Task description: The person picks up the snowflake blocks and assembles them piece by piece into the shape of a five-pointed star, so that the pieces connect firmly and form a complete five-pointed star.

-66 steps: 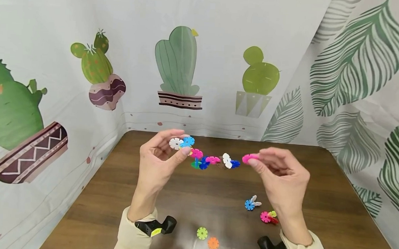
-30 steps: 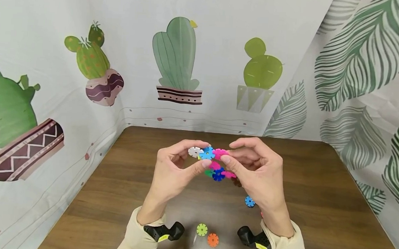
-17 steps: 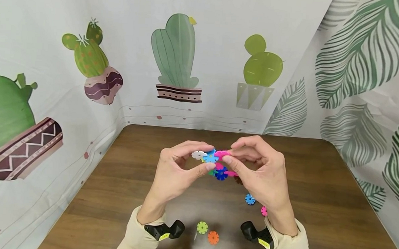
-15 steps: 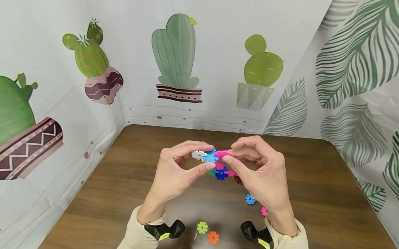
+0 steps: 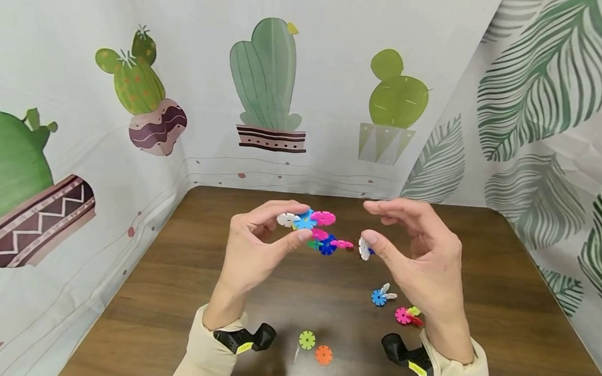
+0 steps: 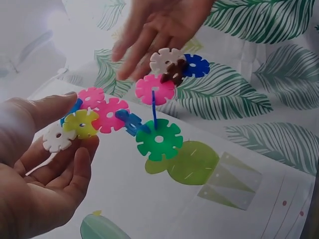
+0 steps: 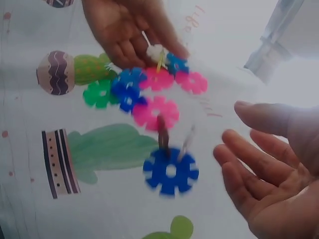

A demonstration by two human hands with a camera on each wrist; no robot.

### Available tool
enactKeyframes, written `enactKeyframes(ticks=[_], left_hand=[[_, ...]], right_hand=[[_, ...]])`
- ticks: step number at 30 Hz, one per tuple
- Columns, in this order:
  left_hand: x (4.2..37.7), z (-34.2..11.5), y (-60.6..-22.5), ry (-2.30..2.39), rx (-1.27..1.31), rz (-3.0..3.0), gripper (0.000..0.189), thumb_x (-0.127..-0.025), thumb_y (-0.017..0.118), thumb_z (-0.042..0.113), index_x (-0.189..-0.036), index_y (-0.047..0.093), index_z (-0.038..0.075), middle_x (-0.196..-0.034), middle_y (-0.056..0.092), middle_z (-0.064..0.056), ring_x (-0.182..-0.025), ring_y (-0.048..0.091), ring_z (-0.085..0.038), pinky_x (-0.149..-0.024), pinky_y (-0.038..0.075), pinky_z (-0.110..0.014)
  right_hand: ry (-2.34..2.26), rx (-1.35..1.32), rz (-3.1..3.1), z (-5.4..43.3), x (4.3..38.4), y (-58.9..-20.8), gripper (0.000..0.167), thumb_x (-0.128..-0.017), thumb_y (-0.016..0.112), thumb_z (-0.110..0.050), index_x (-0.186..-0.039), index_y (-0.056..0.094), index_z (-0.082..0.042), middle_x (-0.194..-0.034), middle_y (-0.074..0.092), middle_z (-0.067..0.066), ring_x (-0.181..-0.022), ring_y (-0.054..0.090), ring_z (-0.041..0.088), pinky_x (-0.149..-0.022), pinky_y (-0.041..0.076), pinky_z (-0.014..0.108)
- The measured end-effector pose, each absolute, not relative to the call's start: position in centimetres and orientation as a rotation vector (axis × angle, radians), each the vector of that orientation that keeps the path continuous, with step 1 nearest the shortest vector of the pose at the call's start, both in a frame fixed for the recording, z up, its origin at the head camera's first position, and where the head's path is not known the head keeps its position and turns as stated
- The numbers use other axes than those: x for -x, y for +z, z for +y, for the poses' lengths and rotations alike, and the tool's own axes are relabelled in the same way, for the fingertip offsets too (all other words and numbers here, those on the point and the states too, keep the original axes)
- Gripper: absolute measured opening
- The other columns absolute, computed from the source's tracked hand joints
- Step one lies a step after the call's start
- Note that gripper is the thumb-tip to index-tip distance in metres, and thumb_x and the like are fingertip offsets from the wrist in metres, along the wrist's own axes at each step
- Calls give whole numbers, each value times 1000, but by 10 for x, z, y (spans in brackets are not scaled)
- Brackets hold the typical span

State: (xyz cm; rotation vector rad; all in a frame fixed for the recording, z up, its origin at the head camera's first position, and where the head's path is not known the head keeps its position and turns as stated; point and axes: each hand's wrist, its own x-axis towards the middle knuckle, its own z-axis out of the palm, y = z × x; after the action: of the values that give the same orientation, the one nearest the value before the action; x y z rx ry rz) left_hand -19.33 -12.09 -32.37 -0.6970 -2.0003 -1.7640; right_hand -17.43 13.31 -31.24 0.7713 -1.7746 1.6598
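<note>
A chain of interlocking snowflake discs (image 5: 327, 248) hangs in the air, its notched plastic rounds slotted into one another. My left hand (image 5: 252, 242) pinches the chain's light blue disc (image 5: 304, 222) between thumb and fingers, beside a white and a yellow disc (image 6: 76, 124). A pink disc (image 5: 325, 217) is slotted into that light blue one. To the right, my right hand (image 5: 421, 249) has thumb and fingers spread with nothing between them. The chain's far end, with a white, a brown and a dark blue disc (image 7: 182, 178), is near the right hand and partly behind its thumb in the head view.
On the wooden table (image 5: 185, 295) lie a loose lime disc (image 5: 306, 339) and an orange disc (image 5: 324, 355). Farther right are two small joined clusters, one blue and white (image 5: 379, 297), one pink, yellow and red (image 5: 403, 316). A cactus-print cloth (image 5: 330, 88) hangs behind.
The right hand brought the pink disc to the light blue one, then let it go and drew back right. The pink disc now stays on the chain, which the left hand keeps holding.
</note>
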Motion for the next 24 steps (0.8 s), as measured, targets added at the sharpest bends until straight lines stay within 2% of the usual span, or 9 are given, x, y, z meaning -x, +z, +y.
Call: enactKeyframes(ticks=[3, 5, 7, 9, 11, 14, 16, 21, 24], left_hand=[[194, -124, -323, -1789, 641, -2000, 36, -86, 91, 9, -118, 82, 20, -106, 82, 2, -70, 50, -17, -56, 36, -24], [194, -124, -324, -1796, 620, -2015, 35, -87, 91, 13, -119, 81, 23, -102, 82, 3, -69, 50, -17, -58, 38, -25], [194, -123, -324, -1798, 622, -2039, 36, -88, 90, 13, -121, 80, 23, -101, 81, 2, -71, 52, -18, -60, 40, -25], [194, -123, -324, -1801, 658, -2077, 38, -90, 87, 11, -125, 77, 22, -108, 80, 1, -82, 60, -17, -67, 44, -24], [195, -123, -323, -1811, 715, -2120, 41, -91, 84, 8, -129, 74, 20, -114, 78, -1, -97, 66, -19, -79, 51, -23], [196, -124, -323, -1799, 794, -2197, 39, -93, 81, 7, -130, 73, 19, -118, 76, -1, -113, 69, -20, -92, 57, -23], [196, -125, -323, -1762, 819, -2240, 34, -94, 80, 10, -126, 75, 19, -117, 76, 0, -111, 69, -20, -96, 58, -24], [196, -124, -326, -1660, 783, -2305, 21, -93, 79, 14, -114, 79, 16, -108, 75, 0, -98, 69, -17, -80, 59, -22], [196, -122, -327, -1631, 723, -2329, 14, -93, 77, 16, -107, 78, 15, -98, 74, -1, -85, 67, -16, -70, 56, -23]], right_hand=[[1525, -764, -2032, 139, 175, -315, 58, -78, 90, 8, -130, 70, -7, -122, 80, 1, -115, 74, 11, -101, 54, 22], [1413, -787, -2191, 140, 177, -317, 61, -80, 93, -1, -132, 68, -16, -121, 80, -5, -113, 73, 7, -100, 55, 19], [1333, -821, -2272, 141, 179, -319, 62, -81, 94, -6, -133, 66, -20, -118, 81, -8, -108, 75, 5, -95, 56, 17], [1310, -836, -2270, 142, 180, -321, 61, -81, 94, -5, -133, 65, -19, -113, 82, -7, -100, 76, 6, -86, 57, 16], [1312, -834, -2236, 143, 182, -322, 59, -81, 93, -2, -131, 66, -17, -108, 83, -6, -94, 76, 6, -79, 56, 17], [1317, -836, -2205, 145, 182, -321, 59, -80, 93, 0, -130, 67, -16, -106, 83, -6, -92, 76, 3, -76, 56, 16], [1314, -842, -2206, 146, 183, -321, 58, -80, 93, -1, -130, 68, -16, -105, 83, -7, -92, 77, 4, -78, 57, 15], [1306, -866, -2239, 145, 184, -322, 56, -79, 94, -3, -127, 68, -17, -102, 82, -9, -87, 75, 5, -79, 59, 15], [1311, -883, -2261, 144, 184, -322, 56, -79, 94, -4, -125, 68, -18, -100, 81, -10, -86, 73, 3, -79, 59, 15]])
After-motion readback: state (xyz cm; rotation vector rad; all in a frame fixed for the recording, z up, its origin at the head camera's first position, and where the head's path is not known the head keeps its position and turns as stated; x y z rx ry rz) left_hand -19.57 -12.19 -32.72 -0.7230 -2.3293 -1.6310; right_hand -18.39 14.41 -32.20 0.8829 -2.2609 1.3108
